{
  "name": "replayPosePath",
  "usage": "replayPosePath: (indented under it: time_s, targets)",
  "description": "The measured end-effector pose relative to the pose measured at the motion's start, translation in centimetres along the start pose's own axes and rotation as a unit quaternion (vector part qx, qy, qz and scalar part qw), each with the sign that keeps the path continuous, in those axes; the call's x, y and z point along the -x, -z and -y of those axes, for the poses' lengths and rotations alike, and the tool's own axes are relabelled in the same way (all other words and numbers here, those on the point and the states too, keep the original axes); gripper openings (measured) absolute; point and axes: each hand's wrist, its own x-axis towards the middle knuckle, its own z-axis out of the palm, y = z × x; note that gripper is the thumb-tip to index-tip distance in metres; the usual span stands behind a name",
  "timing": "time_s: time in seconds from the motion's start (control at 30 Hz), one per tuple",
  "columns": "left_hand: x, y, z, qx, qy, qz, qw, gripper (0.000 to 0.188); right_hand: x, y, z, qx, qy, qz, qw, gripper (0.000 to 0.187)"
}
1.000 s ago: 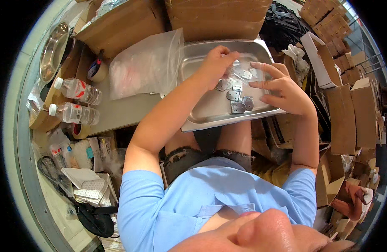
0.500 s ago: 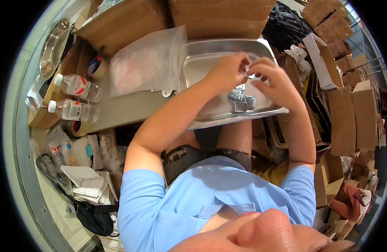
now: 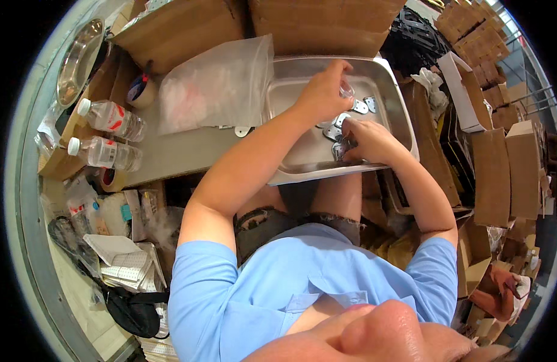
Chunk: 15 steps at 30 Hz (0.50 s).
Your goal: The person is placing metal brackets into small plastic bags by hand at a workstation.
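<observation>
A shallow stainless steel tray (image 3: 293, 151) lies before me with several small metal plates in it, rounded and pierced with holes. Over the tray's middle, my left hand (image 3: 323, 93) is closed round a small clear, shiny piece that looks like plastic (image 3: 346, 90); its exact kind is hard to make out. Lower in the tray, my right hand (image 3: 372, 143) has its fingers curled down on a cluster of metal plates (image 3: 334, 133), gripping at the nearest of them, partly hidden. Two loose metal plates, one of them (image 3: 370, 104), lie just beyond the right hand.
Left of the tray, a large translucent plastic bag (image 3: 215, 87) rests on the table. Two water bottles (image 3: 112, 154) lie farther left, near a tape roll (image 3: 141, 95). Cardboard boxes (image 3: 326, 27) wall off the back, and more cartons (image 3: 492, 175) stack up at right.
My right hand has come down and toward me from beside the left hand onto the metal plates. The left hand stays nearly in place, with a clear piece now showing in its fingers.
</observation>
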Motion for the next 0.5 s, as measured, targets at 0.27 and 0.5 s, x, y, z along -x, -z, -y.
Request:
replayPosePath:
  time_s: [0.27, 0.5]
  targets:
    - [-0.2, 0.1, 0.3, -0.015, -0.006, 0.015, 1.000, 0.058, -0.2, 0.2, 0.5, -0.002, 0.027, 0.062, 0.998, 0.035]
    - [-0.1, 0.2, 0.2, 0.034, 0.027, 0.106, 0.993, 0.059, 2.0, 6.2, 0.0, -0.168, 0.032, -0.103, 0.980, 0.023]
